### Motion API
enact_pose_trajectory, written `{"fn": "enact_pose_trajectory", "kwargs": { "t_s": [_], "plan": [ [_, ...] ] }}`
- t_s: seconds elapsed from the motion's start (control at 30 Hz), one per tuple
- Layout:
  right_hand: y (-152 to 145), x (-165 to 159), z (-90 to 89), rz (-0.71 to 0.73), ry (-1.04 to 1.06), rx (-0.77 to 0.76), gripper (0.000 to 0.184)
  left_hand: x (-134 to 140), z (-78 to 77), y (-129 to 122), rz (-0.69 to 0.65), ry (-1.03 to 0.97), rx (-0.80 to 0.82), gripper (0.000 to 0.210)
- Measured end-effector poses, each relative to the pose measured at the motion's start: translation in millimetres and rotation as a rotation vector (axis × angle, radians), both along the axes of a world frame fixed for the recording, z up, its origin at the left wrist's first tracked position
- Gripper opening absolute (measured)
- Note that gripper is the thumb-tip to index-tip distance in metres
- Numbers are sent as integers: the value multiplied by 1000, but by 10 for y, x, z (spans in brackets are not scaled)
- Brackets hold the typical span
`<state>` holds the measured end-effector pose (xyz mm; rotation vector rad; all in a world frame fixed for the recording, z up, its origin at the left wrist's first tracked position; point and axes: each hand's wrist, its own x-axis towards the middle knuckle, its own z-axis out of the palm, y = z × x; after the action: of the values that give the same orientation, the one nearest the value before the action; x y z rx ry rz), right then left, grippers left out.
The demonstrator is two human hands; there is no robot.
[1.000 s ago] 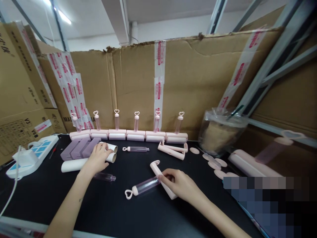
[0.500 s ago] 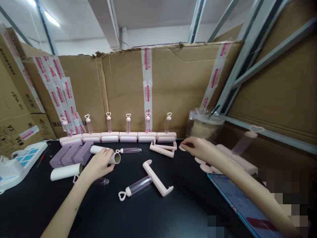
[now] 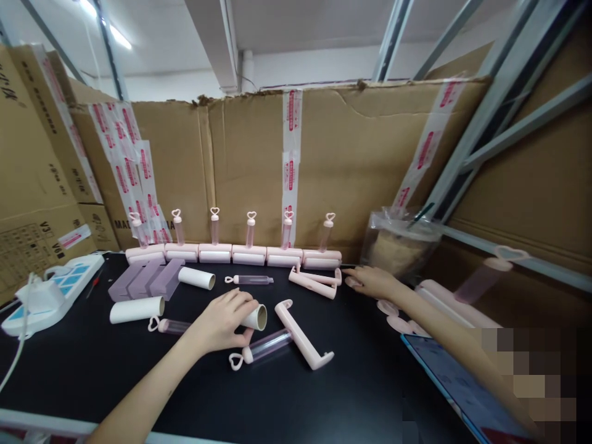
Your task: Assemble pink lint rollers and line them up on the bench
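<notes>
My left hand (image 3: 226, 324) is closed around a white paper roll (image 3: 260, 317), whose hollow end faces right. Just beyond its fingers lies a pale pink roller frame (image 3: 303, 336) with a clear tubular handle (image 3: 271, 345) ending in a heart loop. At the right, my right hand (image 3: 372, 282) reaches over the table with its fingers closed on a small pink oval disc (image 3: 354, 281). More pink discs (image 3: 398, 324) lie below its wrist. Left of its fingertips are two empty pink frame pieces (image 3: 314, 285).
Assembled pink rollers (image 3: 250, 255) stand in a row along the cardboard wall (image 3: 245, 160). Two white rolls (image 3: 136, 309), purple blocks (image 3: 148, 280) and loose handles (image 3: 252, 280) lie leftward. A power strip (image 3: 60, 290), bagged drink cup (image 3: 398, 246) and phone (image 3: 444, 376) flank them.
My left hand has carried the white roll rightward and nearer, up to the roller frame with its handle. My right hand stays by the disc. The view has shifted slightly left.
</notes>
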<state>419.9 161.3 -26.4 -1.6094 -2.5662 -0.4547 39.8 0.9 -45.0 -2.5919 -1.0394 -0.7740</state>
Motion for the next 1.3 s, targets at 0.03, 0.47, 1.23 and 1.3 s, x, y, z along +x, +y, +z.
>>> {"fn": "enact_pose_trajectory", "kwargs": {
  "t_s": [0.03,0.47,1.23,1.3],
  "plan": [
    [-27,-6,28,-5,37,-3,29,8,1,-8,-8,-17,-8,38],
    [-1538,-1589,0,331,1533,-542,29,117,46,-88,-38,-332,-55,42],
    [-1671,-1645,-222,312,1605,-563,24,155,4,-123,-78,-389,-71,46],
    [-1657,-1640,-231,323,1615,-583,27,154,0,-125,-84,-383,-75,46]
  ]
}}
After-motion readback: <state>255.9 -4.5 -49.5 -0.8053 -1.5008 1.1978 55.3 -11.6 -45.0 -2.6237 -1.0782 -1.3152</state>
